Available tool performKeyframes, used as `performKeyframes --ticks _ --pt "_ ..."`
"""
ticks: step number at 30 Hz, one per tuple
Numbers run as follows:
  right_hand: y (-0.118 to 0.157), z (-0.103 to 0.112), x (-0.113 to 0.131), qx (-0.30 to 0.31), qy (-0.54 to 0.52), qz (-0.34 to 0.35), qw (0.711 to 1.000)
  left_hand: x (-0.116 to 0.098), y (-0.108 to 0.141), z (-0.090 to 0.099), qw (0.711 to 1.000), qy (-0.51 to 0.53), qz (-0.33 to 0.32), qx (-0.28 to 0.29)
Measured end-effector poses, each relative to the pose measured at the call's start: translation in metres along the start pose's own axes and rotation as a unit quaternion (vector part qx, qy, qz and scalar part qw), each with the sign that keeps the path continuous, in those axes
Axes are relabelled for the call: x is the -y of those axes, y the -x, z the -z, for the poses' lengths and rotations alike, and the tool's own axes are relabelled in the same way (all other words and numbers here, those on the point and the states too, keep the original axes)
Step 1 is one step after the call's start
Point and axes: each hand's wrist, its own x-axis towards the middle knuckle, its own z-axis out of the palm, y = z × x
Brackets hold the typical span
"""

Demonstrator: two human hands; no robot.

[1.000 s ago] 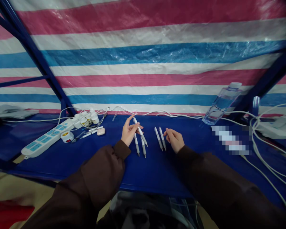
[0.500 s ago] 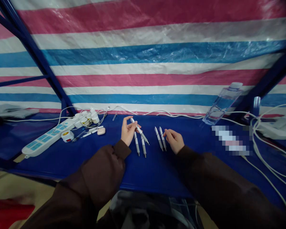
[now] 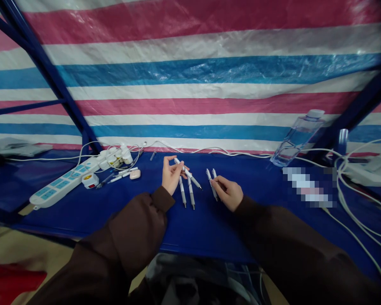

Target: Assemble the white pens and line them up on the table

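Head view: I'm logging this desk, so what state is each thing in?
Left hand: holding a pen
Held pen: tilted
Two nearby pens: lying on the table
Right hand: at two more pens, grip unclear
Bottle: capped
Power strip: plugs inserted
Pale case: looks shut
Right-side cables: loosely looped
Striped sheet: hanging

Head camera looked forward and down from 6 o'clock, near the blue table (image 3: 206, 231), striped sheet (image 3: 190, 72) at 12 o'clock.
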Motion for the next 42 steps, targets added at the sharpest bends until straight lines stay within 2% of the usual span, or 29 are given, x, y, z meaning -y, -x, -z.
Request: performKeyframes --ticks 4,9,16,19,22,24,26,28,31,33,39,42 --pt "-0.001 -0.001 -0.004 -0.003 0.007 -0.004 1.0 -0.001 0.0 0.0 1.0 0.003 -0.005 -0.003" --pt "0.0 0.002 0.002 0.009 0.015 0.011 1.0 0.002 0.0 0.0 0.999 0.004 0.027 0.018" --pt "0.007 0.0 0.019 0.074 0.073 0.125 0.987 0.003 0.003 -0.006 0.996 0.012 0.055 0.062" --pt "0.008 -0.004 0.019 0.093 0.1 0.143 0.98 0.007 0.005 -0.007 0.994 0.009 0.068 0.089" --pt "0.009 -0.008 0.015 0.081 0.127 0.125 0.981 0.012 0.007 -0.006 0.994 -0.032 0.042 0.101" --pt "0.009 -0.01 0.013 0.064 0.151 0.11 0.98 0.013 0.008 -0.005 0.991 -0.104 -0.021 0.086" --pt "0.009 -0.011 0.011 0.047 0.176 0.097 0.979 0.012 0.01 -0.003 0.97 -0.204 -0.095 0.095" --pt "0.009 -0.012 0.009 0.038 0.193 0.083 0.977 0.01 0.012 -0.002 0.931 -0.296 -0.141 0.157" --pt "0.009 -0.013 0.007 0.042 0.206 0.066 0.975 0.011 0.015 -0.001 0.87 -0.373 -0.153 0.285" --pt "0.009 -0.013 0.007 0.055 0.215 0.056 0.974 0.013 0.017 -0.002 0.839 -0.398 -0.146 0.341" --pt "0.006 -0.003 0.013 0.065 0.214 0.028 0.974 0.018 0.017 -0.002 0.767 -0.492 -0.135 0.39" --pt "-0.001 0.002 0.008 0.043 0.19 -0.042 0.98 0.015 0.016 -0.003 0.74 -0.521 -0.134 0.403"
